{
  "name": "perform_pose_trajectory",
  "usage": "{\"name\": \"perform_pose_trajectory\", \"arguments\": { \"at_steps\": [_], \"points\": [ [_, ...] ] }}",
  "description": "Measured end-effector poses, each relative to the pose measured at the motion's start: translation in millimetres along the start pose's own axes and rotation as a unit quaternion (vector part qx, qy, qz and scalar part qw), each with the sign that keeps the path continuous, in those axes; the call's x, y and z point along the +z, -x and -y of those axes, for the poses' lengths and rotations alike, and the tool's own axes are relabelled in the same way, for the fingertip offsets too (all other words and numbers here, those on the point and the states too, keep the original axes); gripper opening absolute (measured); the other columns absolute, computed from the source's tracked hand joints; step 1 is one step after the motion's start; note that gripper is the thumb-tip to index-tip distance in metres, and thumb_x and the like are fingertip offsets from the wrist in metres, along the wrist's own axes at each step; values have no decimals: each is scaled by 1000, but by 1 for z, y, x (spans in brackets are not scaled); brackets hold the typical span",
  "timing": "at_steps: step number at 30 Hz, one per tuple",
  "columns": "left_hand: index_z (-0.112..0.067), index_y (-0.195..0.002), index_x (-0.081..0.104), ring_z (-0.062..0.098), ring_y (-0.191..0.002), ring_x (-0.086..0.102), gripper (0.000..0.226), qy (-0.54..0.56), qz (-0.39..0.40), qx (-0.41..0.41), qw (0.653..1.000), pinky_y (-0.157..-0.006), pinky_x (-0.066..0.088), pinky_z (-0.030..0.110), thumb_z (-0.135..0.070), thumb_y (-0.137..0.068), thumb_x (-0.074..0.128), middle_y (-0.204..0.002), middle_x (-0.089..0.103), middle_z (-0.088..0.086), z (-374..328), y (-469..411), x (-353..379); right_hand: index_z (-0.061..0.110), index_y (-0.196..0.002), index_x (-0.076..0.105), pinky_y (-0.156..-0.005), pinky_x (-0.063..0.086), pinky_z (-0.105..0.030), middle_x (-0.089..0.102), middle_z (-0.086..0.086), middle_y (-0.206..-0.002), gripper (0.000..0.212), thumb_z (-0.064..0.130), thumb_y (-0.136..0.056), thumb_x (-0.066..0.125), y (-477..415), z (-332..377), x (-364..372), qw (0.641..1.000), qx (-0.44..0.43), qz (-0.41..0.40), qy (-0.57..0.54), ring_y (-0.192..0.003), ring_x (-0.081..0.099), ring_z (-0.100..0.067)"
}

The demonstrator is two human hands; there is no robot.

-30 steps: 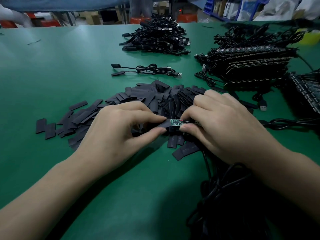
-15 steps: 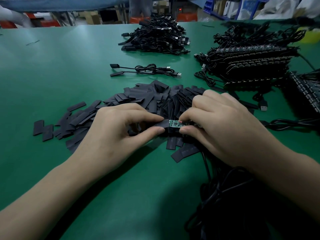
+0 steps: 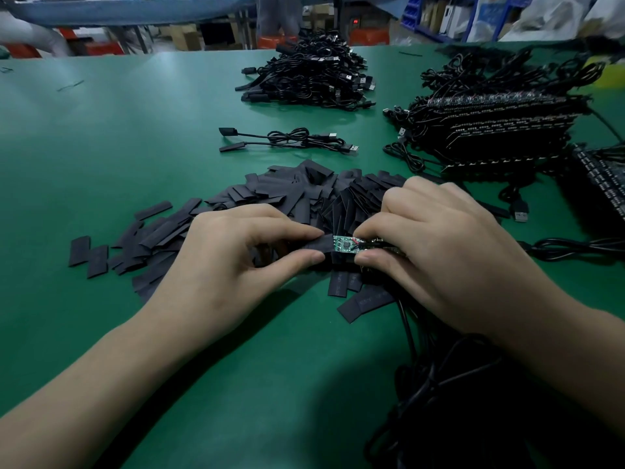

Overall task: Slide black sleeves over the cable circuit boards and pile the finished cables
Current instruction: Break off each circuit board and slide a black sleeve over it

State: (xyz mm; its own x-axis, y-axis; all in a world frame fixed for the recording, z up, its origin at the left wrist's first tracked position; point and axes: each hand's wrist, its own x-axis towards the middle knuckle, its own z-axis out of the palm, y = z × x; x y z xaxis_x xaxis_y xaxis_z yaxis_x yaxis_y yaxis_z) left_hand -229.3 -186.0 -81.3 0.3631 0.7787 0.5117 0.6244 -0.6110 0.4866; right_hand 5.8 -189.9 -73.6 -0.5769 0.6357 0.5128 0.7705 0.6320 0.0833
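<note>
Black sleeve (image 3: 316,247): pinched between the thumb and forefinger of the left hand (image 3: 230,262), near the centre of the green table (image 3: 135,130). Its right end meets the left end of the green circuit board (image 3: 345,245). Most of the board is bare, with a red wire at its right end. The right hand (image 3: 449,252) pinches that right end between thumb and forefinger, with the other fingers curled over it. This hand hides the place where board and cable join.

Surroundings, head view:
- A heap of loose sleeves (image 3: 297,194) lies under and beyond both hands and spreads to the left. Whether the held sleeve touches it cannot be told.
- Two sleeved cables (image 3: 291,140) lie side by side beyond the heap, apart from it.
- A pile of cables (image 3: 304,79) sits at far centre.
- A stack of dark strip boards (image 3: 500,130) with wires stands at far right. A USB plug (image 3: 519,211) lies near its near edge.
- A tangle of black cables (image 3: 473,401) lies at near right, partly covered by the right forearm.
</note>
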Motion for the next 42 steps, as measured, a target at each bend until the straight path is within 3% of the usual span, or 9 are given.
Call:
{"name": "perform_pose_trajectory", "arguments": {
  "at_steps": [5, 10, 16, 19, 23, 28, 32, 36, 42],
  "points": [
    [-21, -104, 81, 3, -75, 65, 23, -27, -12, 18, 999, -74, 52, 24, -34, -85, 78, -89, 72, -10, -3, 0, 0, 13, -98, 73, -68, 33, -35, 57, -1, -83, 25, 33, -97, 58, 1, -1, -2, 1000, 4, -11, -5, -80, 52, -27],
    [-19, -106, 80, 7, -77, 65, 21, -38, -5, 48, 998, -74, 51, 24, -32, -88, 79, -92, 71, -7, -3, 2, -1, 16, -100, 74, -70, 35, -35, 57, 1, -84, 34, 38, -98, 49, 1, 1, -2, 999, 17, -1, -41, -81, 52, -25],
    [-19, -105, 79, 4, -81, 65, 24, -20, -22, 59, 998, -76, 51, 22, -31, -85, 77, -93, 71, -7, -6, 2, 0, 18, -103, 73, -73, 44, -44, 56, 4, -86, 38, 44, -98, 45, 3, 0, -1, 992, 59, 9, -110, -85, 52, -23],
    [-18, -103, 80, 6, -80, 66, 26, -10, -17, 57, 998, -76, 52, 23, -34, -83, 77, -92, 71, -6, -6, 2, 2, 18, -101, 74, -74, 41, -39, 51, 8, -85, 38, 44, -97, 46, 2, 1, -1, 990, 59, 7, -125, -84, 52, -22],
    [-25, -100, 80, 6, -86, 68, 24, 28, -29, 21, 999, -80, 51, 21, -36, -80, 78, -93, 72, -9, -8, 0, 3, 17, -101, 75, -74, 41, -39, 56, 4, -85, 38, 44, -97, 49, 2, 1, 0, 991, 48, 3, -122, -83, 53, -23],
    [-29, -97, 79, 17, -85, 69, 22, 97, -19, -25, 995, -77, 53, 32, -38, -77, 79, -91, 73, -8, -9, -1, 8, 20, -101, 75, -74, 33, -32, 54, 7, -84, 36, 46, -96, 51, 2, 1, 1, 991, 44, 0, -126, -82, 53, -21],
    [-30, -95, 79, 18, -83, 69, 26, 154, -31, -78, 984, -78, 53, 34, -43, -73, 80, -88, 74, -4, -6, -1, 9, 23, -110, 70, -75, 45, -41, 57, 11, -83, 27, 45, -94, 63, 4, -2, -2, 985, 59, -22, -162, -82, 55, -16],
    [-30, -95, 79, 11, -78, 69, 25, 185, -39, -109, 976, -75, 54, 26, -39, -72, 82, -86, 75, -4, -4, -1, 8, 22, -98, 70, -74, 49, -41, 66, 11, -83, 8, 29, -95, 68, 5, 0, -7, 977, 62, -71, -193, -81, 61, -14],
    [-28, -95, 78, 0, -75, 69, 21, 261, -33, -131, 956, -74, 52, 15, -29, -74, 79, -85, 78, -9, -7, -1, 10, 18, -93, 76, -71, 47, -41, 69, 5, -82, 6, 23, -94, 72, 5, 0, -6, 975, 49, -112, -188, -76, 61, -17]
  ]
}}
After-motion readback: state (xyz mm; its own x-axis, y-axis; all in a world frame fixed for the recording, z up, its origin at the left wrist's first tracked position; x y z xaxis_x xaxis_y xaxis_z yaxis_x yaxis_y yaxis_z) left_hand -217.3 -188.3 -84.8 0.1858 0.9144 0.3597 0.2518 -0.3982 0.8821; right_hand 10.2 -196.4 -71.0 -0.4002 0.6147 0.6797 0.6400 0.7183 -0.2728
